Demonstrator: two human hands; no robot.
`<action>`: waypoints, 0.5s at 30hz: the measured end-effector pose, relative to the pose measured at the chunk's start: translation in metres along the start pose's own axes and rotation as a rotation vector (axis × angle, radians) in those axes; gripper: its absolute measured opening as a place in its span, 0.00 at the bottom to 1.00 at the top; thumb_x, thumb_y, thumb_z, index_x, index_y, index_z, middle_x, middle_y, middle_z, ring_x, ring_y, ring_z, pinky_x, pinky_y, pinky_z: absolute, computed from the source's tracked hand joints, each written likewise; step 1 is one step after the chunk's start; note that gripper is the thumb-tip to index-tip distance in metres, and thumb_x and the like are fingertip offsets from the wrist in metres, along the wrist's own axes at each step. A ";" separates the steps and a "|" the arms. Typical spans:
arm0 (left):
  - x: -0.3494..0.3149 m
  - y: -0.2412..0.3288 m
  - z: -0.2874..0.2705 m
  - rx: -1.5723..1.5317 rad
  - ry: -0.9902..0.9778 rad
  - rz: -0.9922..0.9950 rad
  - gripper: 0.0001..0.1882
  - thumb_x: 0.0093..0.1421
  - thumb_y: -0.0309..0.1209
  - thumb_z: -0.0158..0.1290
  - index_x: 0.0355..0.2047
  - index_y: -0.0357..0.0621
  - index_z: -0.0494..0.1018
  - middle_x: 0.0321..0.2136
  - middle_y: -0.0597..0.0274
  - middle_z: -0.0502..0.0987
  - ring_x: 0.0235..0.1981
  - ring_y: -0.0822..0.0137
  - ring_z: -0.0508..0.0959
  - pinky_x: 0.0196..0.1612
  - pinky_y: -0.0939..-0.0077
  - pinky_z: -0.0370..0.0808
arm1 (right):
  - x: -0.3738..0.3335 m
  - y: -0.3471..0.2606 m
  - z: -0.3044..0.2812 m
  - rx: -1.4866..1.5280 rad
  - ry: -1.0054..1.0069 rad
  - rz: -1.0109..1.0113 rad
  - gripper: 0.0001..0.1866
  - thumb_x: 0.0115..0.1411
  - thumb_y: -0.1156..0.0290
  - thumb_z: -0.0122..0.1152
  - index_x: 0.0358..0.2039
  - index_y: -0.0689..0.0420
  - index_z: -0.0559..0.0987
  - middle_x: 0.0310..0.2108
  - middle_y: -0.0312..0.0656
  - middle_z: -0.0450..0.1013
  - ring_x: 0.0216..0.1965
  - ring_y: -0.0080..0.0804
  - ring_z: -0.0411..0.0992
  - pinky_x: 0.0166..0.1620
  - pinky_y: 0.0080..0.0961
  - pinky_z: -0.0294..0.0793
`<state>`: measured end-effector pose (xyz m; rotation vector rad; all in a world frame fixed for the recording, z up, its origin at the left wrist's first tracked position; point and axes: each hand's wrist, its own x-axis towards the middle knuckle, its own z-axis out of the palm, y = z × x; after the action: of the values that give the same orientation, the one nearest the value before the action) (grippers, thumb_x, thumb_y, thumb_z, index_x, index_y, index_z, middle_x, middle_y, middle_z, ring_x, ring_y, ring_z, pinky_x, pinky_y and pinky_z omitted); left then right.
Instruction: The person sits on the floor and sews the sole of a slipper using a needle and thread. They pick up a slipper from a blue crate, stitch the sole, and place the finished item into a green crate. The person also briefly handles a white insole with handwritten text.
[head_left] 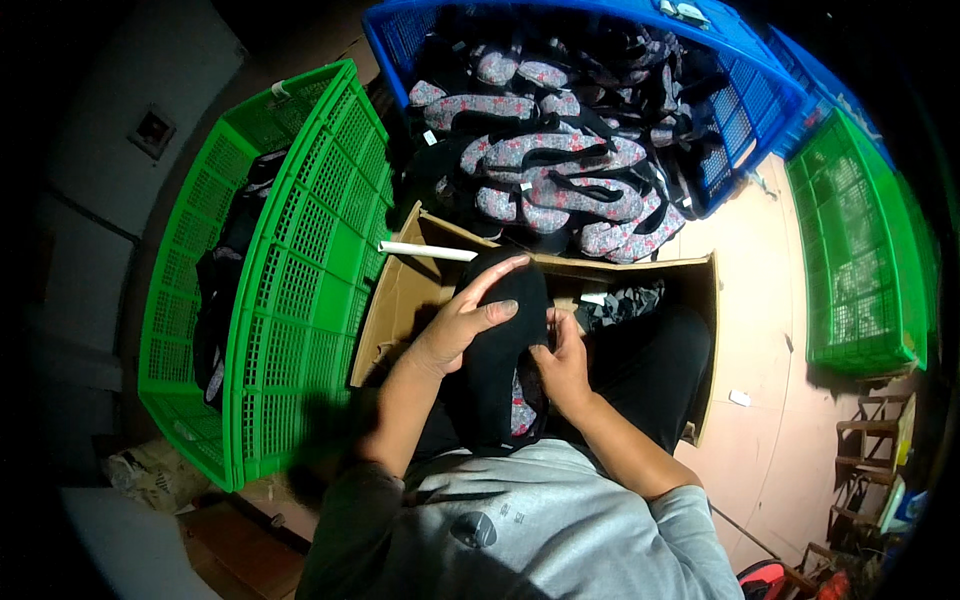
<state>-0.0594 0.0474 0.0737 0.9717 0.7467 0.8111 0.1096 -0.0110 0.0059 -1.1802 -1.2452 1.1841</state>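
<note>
A black cloth shoe or slipper, with a grey and red patterned patch near its lower end, is upright in front of my body. My left hand grips its upper left side, index finger stretched toward the top and thumb across the front. On its right edge, my right hand is closed, the fingertips bent against the black cloth. What those right fingers pinch is partly hidden. Behind lies a big pile of similar black cloth shoes with grey and red patterned soles.
An open cardboard box surrounds my legs, with a white tube at its left rim. Green crates stand left and right; a blue crate stands behind the pile. A small wooden rack is far right.
</note>
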 end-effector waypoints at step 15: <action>0.006 -0.003 -0.001 -0.264 0.031 0.061 0.42 0.45 0.31 0.56 0.63 0.38 0.57 0.48 0.46 0.72 0.49 0.56 0.75 0.55 0.63 0.73 | 0.007 0.004 -0.009 0.292 -0.193 0.161 0.26 0.51 0.89 0.57 0.51 0.59 0.67 0.42 0.36 0.68 0.46 0.23 0.68 0.52 0.19 0.64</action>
<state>-0.0562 0.0519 0.0697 0.7486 0.6202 0.9535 0.1189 -0.0034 0.0027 -0.9788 -1.0858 1.5721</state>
